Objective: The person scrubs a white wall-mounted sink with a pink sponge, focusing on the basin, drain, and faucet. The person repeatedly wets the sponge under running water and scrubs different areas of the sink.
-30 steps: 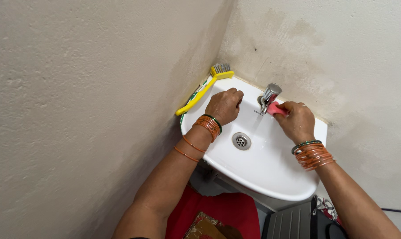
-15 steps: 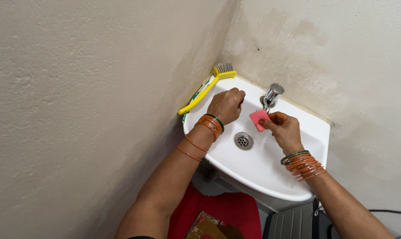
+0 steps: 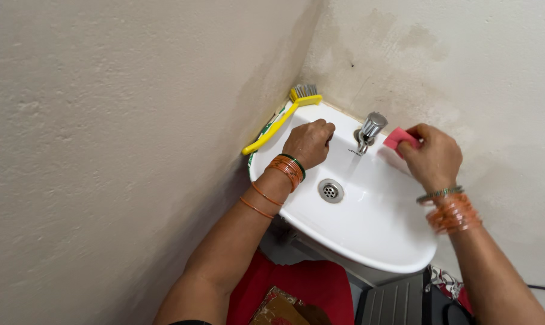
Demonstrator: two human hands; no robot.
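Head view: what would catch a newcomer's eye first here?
A white ceramic corner sink fills the middle, with a chrome tap at its back. The right hand presses a pink sponge beside the tap; the left hand rests fisted on the basin. A yellow-handled scrub brush lies along the left rim.

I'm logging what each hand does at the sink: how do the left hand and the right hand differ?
The left hand is a closed fist resting on the white sink rim left of the tap, with nothing seen in it; the right hand grips a pink sponge on the rim right of the tap. Both wrists wear orange bangles.
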